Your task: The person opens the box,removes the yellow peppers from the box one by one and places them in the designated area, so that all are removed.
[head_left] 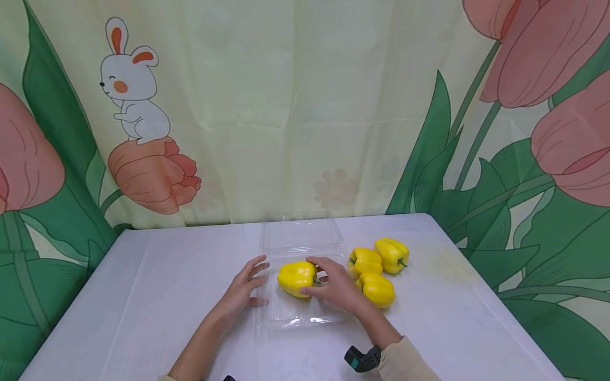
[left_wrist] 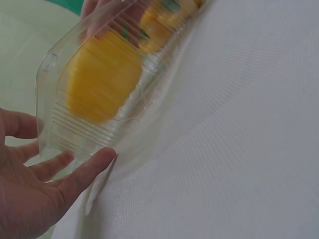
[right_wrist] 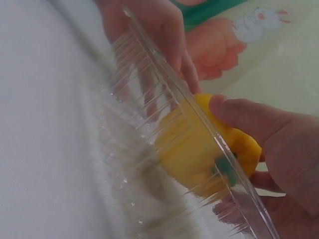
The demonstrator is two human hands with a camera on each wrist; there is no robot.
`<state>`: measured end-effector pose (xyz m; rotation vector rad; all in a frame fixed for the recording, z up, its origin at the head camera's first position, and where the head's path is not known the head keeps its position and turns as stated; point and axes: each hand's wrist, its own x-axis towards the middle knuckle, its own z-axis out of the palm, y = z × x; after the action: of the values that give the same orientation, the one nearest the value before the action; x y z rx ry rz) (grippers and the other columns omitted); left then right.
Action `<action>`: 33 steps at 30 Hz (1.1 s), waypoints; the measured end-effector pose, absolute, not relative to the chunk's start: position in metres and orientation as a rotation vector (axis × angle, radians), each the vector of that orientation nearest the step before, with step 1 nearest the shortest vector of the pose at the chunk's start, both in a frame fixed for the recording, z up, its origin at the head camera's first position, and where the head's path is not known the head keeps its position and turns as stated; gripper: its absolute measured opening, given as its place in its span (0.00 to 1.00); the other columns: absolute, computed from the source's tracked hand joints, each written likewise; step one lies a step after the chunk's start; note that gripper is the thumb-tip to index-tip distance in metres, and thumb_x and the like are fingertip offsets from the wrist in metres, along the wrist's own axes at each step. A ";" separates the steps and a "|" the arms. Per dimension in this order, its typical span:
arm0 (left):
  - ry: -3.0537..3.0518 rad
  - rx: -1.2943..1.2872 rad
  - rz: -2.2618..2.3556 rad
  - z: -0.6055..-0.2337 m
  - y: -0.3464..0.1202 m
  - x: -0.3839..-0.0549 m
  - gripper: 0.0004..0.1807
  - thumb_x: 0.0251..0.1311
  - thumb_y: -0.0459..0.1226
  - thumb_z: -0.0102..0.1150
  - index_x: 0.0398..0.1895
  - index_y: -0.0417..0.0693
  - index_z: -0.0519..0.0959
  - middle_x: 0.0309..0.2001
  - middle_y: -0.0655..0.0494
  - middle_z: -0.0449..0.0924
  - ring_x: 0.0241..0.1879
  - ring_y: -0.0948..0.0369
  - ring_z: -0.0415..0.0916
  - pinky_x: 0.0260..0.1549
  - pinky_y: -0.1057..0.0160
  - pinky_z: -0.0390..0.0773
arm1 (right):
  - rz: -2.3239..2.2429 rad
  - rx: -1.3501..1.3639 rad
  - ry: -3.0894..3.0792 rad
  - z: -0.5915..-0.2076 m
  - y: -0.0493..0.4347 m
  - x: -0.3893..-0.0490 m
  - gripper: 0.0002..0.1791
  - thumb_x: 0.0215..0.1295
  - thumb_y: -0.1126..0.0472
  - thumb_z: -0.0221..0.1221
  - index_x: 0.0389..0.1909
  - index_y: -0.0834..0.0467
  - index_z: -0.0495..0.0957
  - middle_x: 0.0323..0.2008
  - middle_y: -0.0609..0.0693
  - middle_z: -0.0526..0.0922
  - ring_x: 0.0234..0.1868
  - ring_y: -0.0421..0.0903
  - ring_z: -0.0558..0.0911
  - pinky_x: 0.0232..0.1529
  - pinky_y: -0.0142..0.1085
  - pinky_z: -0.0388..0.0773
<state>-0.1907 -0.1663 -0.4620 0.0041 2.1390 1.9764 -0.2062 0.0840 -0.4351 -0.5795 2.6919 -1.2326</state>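
A yellow bell pepper (head_left: 296, 279) lies on its side within the clear plastic clamshell box (head_left: 286, 316), its green stem pointing right. My right hand (head_left: 332, 283) holds it at the stem end, thumb on the near side and fingers on the far side. In the right wrist view the thumb (right_wrist: 244, 112) presses on the pepper above the box's rim. At the box's left wall is my left hand (head_left: 245, 286), fingers spread and fairly straight. The left wrist view shows those fingertips (left_wrist: 107, 155) right at the clear wall, with the pepper seen through it.
Three more yellow bell peppers (head_left: 366, 262) sit in a group just right of the box. The box's lid (head_left: 300, 233) is folded back toward the curtain (head_left: 286, 132). A white cloth covers the table (head_left: 157, 296). A black wrist device (head_left: 362, 360) is on my right wrist.
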 end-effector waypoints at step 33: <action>2.143 0.005 1.981 -0.464 -0.167 -0.191 0.30 0.69 0.35 0.45 0.73 0.60 0.57 0.74 0.49 0.58 0.69 0.41 0.60 0.41 0.52 0.85 | -1.382 -0.784 2.633 -0.429 0.092 -0.203 0.40 0.52 0.47 0.70 0.67 0.44 0.67 0.65 0.45 0.71 0.60 0.49 0.76 0.51 0.40 0.82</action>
<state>-0.1911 -0.1671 -0.4635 0.0053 2.1429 1.9806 -0.2029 0.0919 -0.4290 -0.7844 2.6333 -1.3823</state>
